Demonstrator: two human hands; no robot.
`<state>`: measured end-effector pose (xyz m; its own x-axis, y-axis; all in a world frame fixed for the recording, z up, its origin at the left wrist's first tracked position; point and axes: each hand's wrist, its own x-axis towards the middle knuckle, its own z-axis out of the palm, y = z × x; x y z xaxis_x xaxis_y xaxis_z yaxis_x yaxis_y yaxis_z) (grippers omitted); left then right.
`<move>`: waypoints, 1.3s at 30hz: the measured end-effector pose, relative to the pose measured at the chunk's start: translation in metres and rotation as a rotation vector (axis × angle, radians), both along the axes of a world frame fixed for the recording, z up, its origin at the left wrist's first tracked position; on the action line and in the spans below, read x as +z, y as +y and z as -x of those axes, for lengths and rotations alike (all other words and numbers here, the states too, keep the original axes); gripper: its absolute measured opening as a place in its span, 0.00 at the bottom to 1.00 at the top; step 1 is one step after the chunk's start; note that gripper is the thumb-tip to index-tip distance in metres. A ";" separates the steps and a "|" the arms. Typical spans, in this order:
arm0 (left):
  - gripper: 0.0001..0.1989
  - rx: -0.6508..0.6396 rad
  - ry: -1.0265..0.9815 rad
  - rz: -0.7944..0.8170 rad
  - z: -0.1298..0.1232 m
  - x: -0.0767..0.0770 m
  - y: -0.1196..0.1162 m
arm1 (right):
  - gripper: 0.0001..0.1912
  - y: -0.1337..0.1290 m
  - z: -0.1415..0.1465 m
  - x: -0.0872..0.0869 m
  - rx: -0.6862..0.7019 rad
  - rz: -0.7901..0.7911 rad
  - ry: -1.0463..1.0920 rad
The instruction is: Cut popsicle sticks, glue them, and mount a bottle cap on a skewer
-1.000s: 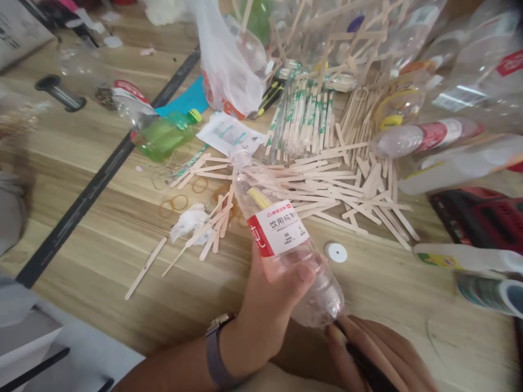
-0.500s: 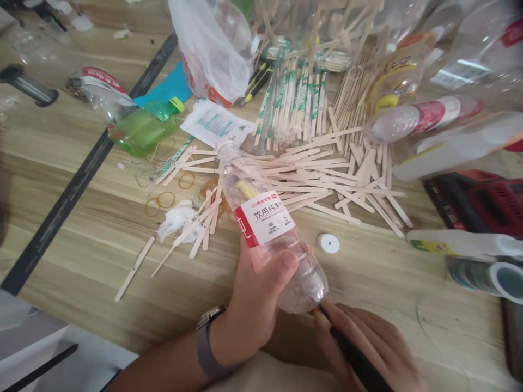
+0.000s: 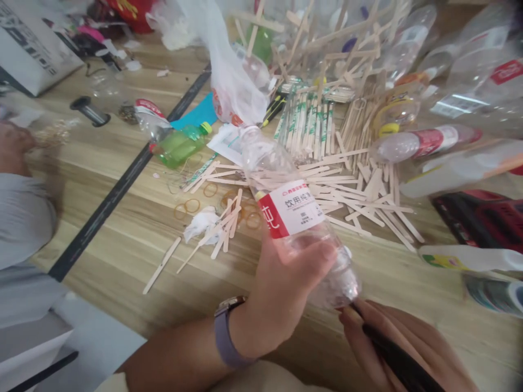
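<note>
My left hand [image 3: 286,288] is wrapped around a clear plastic water bottle [image 3: 294,209] with a red and white label. The bottle is tilted, its uncapped neck pointing away and its base toward me. A small yellow bit shows beside the label; I cannot tell whether it lies inside. In my right hand [image 3: 384,326] is a black-handled tool [image 3: 402,356], fingers closed around it. Its thin front end meets the bottle's base, but the tip is hidden, so its kind is unclear. Behind the bottle a white cap [image 3: 347,252] is mostly covered.
Many loose wooden craft sticks [image 3: 327,190] lie beyond the bottle, near wrapped chopsticks [image 3: 308,122]. A green bottle [image 3: 182,146], rubber bands [image 3: 192,205] and crumpled tissue [image 3: 202,224] are leftward. More bottles [image 3: 427,142] and a red-black case [image 3: 482,218] stand right. Another person's hand [image 3: 14,144] is far left.
The view has swung left, bringing the other person's arm in and shifting everything rightward. Both hands keep their hold, and the tool stays against the bottle's base. The bottle now covers most of the white cap.
</note>
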<state>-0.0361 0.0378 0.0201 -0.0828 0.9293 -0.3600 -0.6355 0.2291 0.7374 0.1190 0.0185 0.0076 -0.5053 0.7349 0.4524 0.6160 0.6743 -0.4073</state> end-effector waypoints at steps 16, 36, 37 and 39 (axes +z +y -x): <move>0.24 0.134 0.077 0.013 -0.005 -0.003 -0.003 | 0.11 0.002 -0.007 -0.001 0.101 -0.067 -0.103; 0.15 0.154 0.032 0.024 -0.017 0.002 0.002 | 0.23 0.001 0.004 0.007 -0.093 0.375 0.195; 0.15 0.152 0.050 0.007 -0.017 0.003 0.002 | 0.24 0.001 0.006 0.008 -0.103 0.525 0.262; 0.14 0.154 0.089 -0.022 -0.016 0.003 0.001 | 0.26 0.000 0.011 0.011 -0.091 0.948 0.460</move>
